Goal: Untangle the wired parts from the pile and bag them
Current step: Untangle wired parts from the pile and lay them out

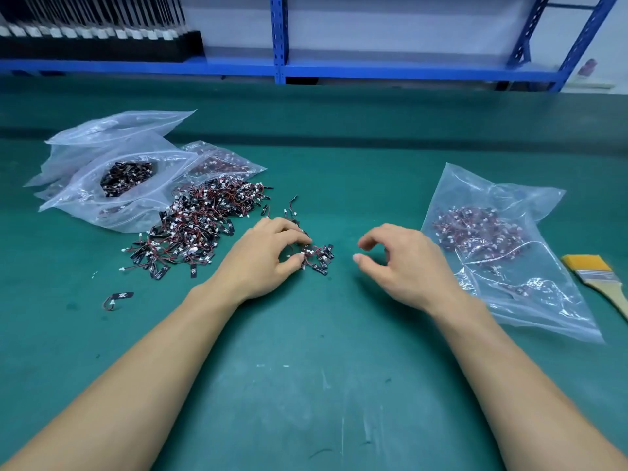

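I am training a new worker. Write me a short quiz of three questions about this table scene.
1. True or false: the right hand holds a part.
2. What lies to the right of the right bag? A) brush B) scissors C) tape
3. What does the left hand pinch?
Key: 1 false; 2 A; 3 a small clump of wired parts.

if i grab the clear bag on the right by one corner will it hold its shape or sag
Likely sags: the clear bag is thin, wrinkled film lying limp on the mat. The wired parts inside sit loose, so they would probably slide to the lowest point. It looks light for its size, being mostly unfilled.
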A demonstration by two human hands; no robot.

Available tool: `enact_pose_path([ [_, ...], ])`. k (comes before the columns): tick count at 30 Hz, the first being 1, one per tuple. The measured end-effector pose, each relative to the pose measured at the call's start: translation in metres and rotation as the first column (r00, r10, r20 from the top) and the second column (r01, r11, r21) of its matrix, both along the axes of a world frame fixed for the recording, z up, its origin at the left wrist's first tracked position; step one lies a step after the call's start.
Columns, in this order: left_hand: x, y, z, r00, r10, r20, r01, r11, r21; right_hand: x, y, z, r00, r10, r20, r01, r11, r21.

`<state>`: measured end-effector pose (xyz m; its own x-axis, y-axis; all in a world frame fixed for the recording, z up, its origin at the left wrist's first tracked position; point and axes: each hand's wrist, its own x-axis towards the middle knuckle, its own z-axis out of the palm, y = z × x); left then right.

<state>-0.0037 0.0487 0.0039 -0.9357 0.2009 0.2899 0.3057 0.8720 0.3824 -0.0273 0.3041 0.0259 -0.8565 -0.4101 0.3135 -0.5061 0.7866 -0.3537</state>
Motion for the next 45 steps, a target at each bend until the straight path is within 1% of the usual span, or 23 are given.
enact_pose_path([
  [4,0.019,0.005,-0.001,0.998,-0.065,-0.022,0.066,0.998,0.022,0.007,-0.015,-0.007,0.974,0.213,0.079,-0.215,0.976,0.023],
  [7,0.033,0.001,-0.003,0.994,-0.11,-0.011,0.11,0.992,0.064,0.01,-0.026,-0.01,0.94,0.313,0.135,-0.323,0.944,0.066],
  [9,0.037,-0.005,-0.003,0.994,-0.108,-0.004,0.108,0.992,0.071,0.01,-0.03,-0.01,0.929,0.347,0.13,-0.357,0.932,0.059],
  [15,0.031,-0.019,0.005,0.998,-0.007,0.06,0.005,0.999,0.038,0.006,-0.02,-0.011,0.941,0.321,0.106,-0.322,0.947,-0.016],
  [21,0.024,-0.032,0.004,0.989,0.145,0.016,-0.145,0.989,-0.044,0.004,-0.015,-0.011,0.946,0.301,0.119,-0.288,0.951,-0.115],
  [24,0.023,-0.033,0.005,0.98,0.196,-0.026,-0.197,0.979,-0.046,0.003,-0.013,-0.011,0.955,0.279,0.098,-0.262,0.953,-0.154],
  [26,0.024,-0.029,0.006,0.979,0.178,-0.097,-0.18,0.984,-0.014,0.003,-0.012,-0.011,0.96,0.265,0.091,-0.246,0.953,-0.175],
  [28,0.026,-0.023,0.009,0.984,0.094,-0.149,-0.088,0.995,0.046,0.003,-0.013,-0.01,0.965,0.248,0.086,-0.228,0.954,-0.197],
  [29,0.028,-0.02,0.01,0.99,0.033,-0.138,-0.022,0.996,0.083,0.003,-0.013,-0.01,0.968,0.236,0.082,-0.215,0.954,-0.21],
  [31,0.032,-0.012,0.011,0.995,-0.086,-0.045,0.092,0.986,0.14,0.003,-0.013,-0.008,0.974,0.214,0.073,-0.192,0.952,-0.238],
  [33,0.033,-0.005,0.009,0.985,-0.166,0.049,0.157,0.977,0.141,0.003,-0.012,-0.007,0.974,0.212,0.078,-0.184,0.946,-0.266],
  [34,0.033,-0.003,0.008,0.98,-0.188,0.064,0.179,0.975,0.129,0.003,-0.012,-0.006,0.973,0.215,0.085,-0.185,0.945,-0.27],
  [37,0.031,-0.003,0.008,0.981,-0.188,0.05,0.183,0.978,0.098,0.003,-0.012,-0.006,0.976,0.2,0.091,-0.17,0.949,-0.265],
  [41,0.033,-0.01,0.01,0.988,-0.148,0.054,0.144,0.987,0.073,0.001,-0.008,-0.004,0.988,0.135,0.072,-0.105,0.94,-0.323],
  [45,0.033,-0.008,0.014,0.995,-0.101,-0.003,0.101,0.989,0.11,0.001,-0.005,-0.003,0.991,0.113,0.072,-0.083,0.94,-0.331],
])
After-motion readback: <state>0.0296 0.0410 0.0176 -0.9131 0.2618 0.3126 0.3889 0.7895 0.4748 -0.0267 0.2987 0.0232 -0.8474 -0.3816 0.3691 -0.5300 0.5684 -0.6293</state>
